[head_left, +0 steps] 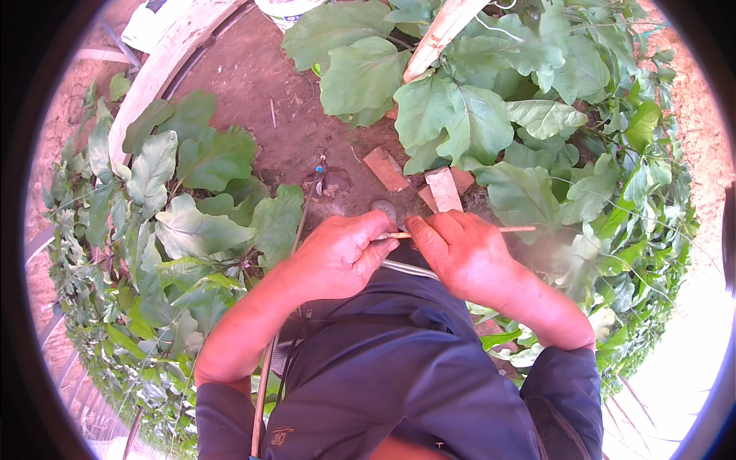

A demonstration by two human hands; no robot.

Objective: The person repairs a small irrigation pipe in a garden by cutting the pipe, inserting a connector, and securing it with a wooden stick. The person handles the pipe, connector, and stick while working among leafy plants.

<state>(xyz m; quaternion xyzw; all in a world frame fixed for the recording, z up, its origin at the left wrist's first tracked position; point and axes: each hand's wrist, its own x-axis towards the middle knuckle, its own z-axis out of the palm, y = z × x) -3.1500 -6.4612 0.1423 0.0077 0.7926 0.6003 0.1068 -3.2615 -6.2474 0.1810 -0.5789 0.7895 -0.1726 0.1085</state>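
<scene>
Both my hands meet in front of my body, at the middle of the head view. A thin, light-brown stick [517, 228] runs crosswise through them, and its bare end sticks out to the right. My right hand [468, 249] is closed round the stick with the thumb on top. My left hand [337, 251] pinches the stick's left part between thumb and fingers, close to the right thumb. Just below the hands, a pale band [412, 269] crosses my dark clothing. The fingers hide part of the stick.
Broad-leaved plants stand on the left [203, 226] and right [529, 188]. Several bricks [386, 169] lie on the reddish soil [264, 100] ahead. A wooden post [443, 37] rises among leaves. A thin pole [266, 376] stands by my left arm. A curved pale beam [157, 80] arches at far left.
</scene>
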